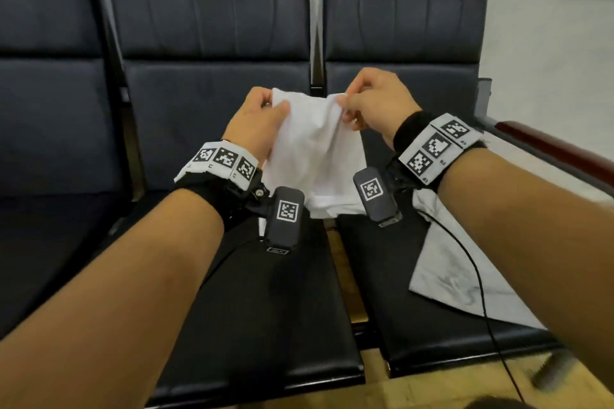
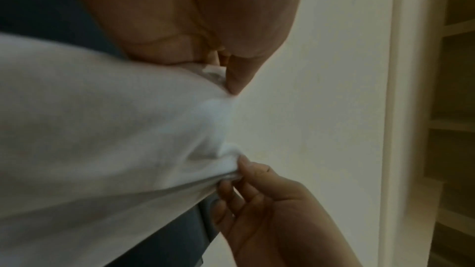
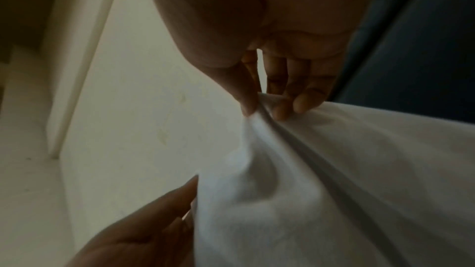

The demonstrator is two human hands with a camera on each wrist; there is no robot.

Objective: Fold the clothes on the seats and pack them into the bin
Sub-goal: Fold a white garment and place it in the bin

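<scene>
Fingers (image 1: pixel 280 107) of both hands pinch a white garment (image 1: pixel 312 149) held up over the seats (image 1: pixel 265 276).

The left hand (image 1: pixel 257 123) grips the garment's top left edge between thumb and curled fingers; the right hand (image 1: pixel 375 103) pinches the top right edge, close beside it. The cloth hangs down between the wrists, its lower end touching the seats at the gap between two cushions. A second pale garment (image 1: pixel 465 269) lies flat on the right seat, near the right forearm.

white garment (image 1: pixel 312 146) hangs above black seats (image 1: pixel 265 276).
</scene>
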